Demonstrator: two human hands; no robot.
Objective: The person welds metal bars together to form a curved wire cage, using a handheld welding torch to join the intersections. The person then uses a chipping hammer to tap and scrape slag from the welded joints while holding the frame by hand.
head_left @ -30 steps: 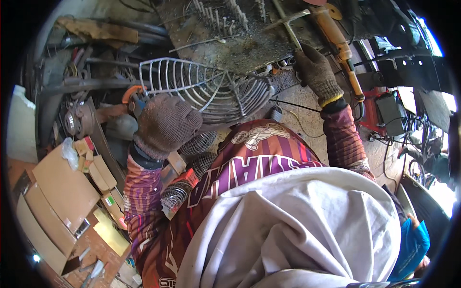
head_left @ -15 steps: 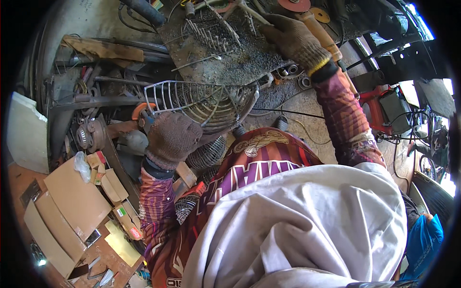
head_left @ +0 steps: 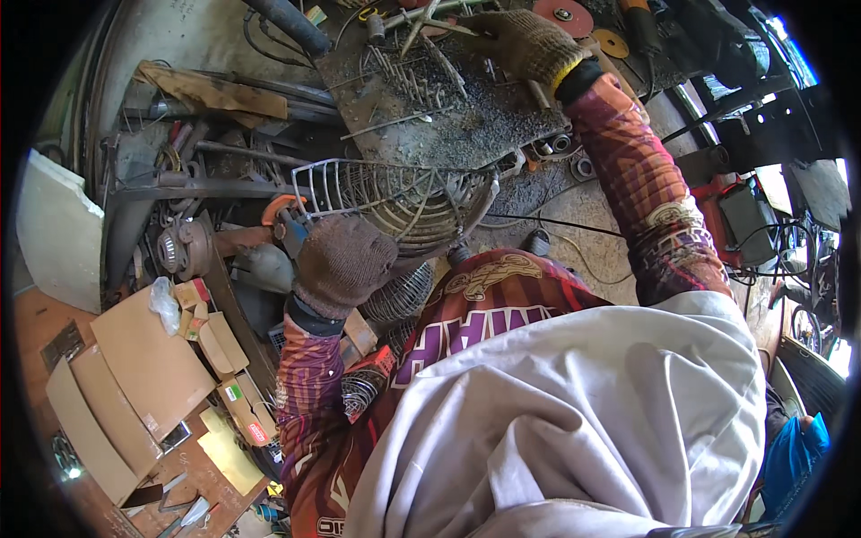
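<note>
My left hand (head_left: 346, 263), in a brown knit glove, is closed at the near left edge of a round wire grille (head_left: 408, 202) with concentric rings; its fingertips are mostly hidden. The grille leans against the near edge of a metal worktable (head_left: 395, 134). Over the far side of that table, my gloved right hand (head_left: 531, 47) pinches the end of a thin metal rod (head_left: 450, 28). This rod crosses other bars there. Several short rods (head_left: 404, 81) lie beside it among dark grit. An orange-and-blue tool (head_left: 289, 220) sits just left of my left hand.
A red disc (head_left: 565, 14), a yellow disc (head_left: 612, 43) and an orange-bodied power tool (head_left: 639, 27) lie at the far right. Cardboard boxes (head_left: 148, 368) stand at the left. Cables (head_left: 574, 226) cross the floor, and more wire grilles (head_left: 399, 291) lie below my left hand.
My right hand has moved left and away across the table, and the rod has shifted with it. My left hand stays at the grille while the whole view shifts slightly.
</note>
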